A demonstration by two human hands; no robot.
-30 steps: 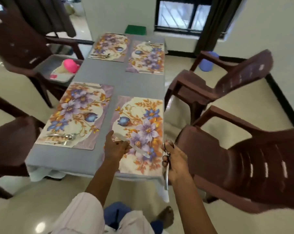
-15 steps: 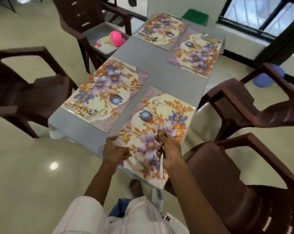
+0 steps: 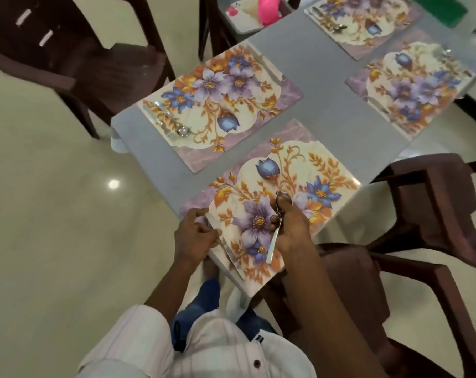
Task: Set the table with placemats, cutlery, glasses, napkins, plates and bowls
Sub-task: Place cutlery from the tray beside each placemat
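Four floral placemats lie on the grey table [image 3: 327, 85]. Over the nearest placemat [image 3: 294, 170] are both my hands. My left hand [image 3: 194, 237] pinches a table knife [image 3: 226, 248] that lies along the mat's left edge. My right hand [image 3: 292, 227] grips a metal spoon [image 3: 273, 248] above the mat's middle, bowl end up and away from me, handle pointing back at me. Cutlery [image 3: 172, 125] rests on the left placemat [image 3: 223, 105], and more cutlery [image 3: 331, 21] on the far left placemat [image 3: 368, 25]. The far right placemat [image 3: 411, 85] has pieces near its edges.
Brown plastic chairs ring the table: one at the left [image 3: 76, 58], one at the right [image 3: 439, 208], one close by my right arm [image 3: 368, 296]. A far chair holds a pink object [image 3: 269, 8]. A green item [image 3: 440, 6] sits past the table's far end.
My right hand has carried the spoon from beyond the table's right edge to over the nearest placemat. My left hand has kept the knife at the mat's left side. The view has tilted down and closer.
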